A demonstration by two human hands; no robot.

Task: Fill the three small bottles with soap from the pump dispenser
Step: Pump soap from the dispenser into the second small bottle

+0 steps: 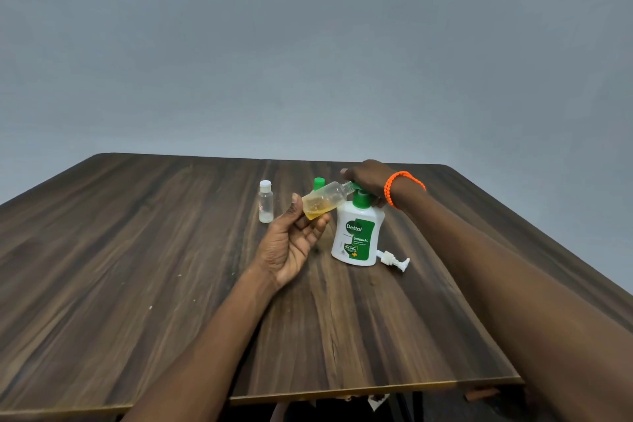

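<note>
Left hand (294,243) is gripping a small clear bottle (323,202) between thumb and curled fingers, tilting it so its open neck is meeting the green spout of the Dettol pump dispenser (356,233); the slant is probably letting soap run down the inside wall, and a shallow pool of amber liquid is sitting at the bottle's low end. Further left, a second small bottle with a white cap (265,202) is standing upright on the wooden table (137,267), looking nearly empty. Behind the tilted bottle, a green cap (319,182) is showing; it likely belongs to the third bottle, whose body is hidden. Right hand (366,178), wearing an orange bracelet (400,187) at the wrist, is pressing down on the pump head, fingers curling over it to drive each stroke. Just right of the dispenser's base, a loose white pump top (394,259) is lying on its side.
</note>
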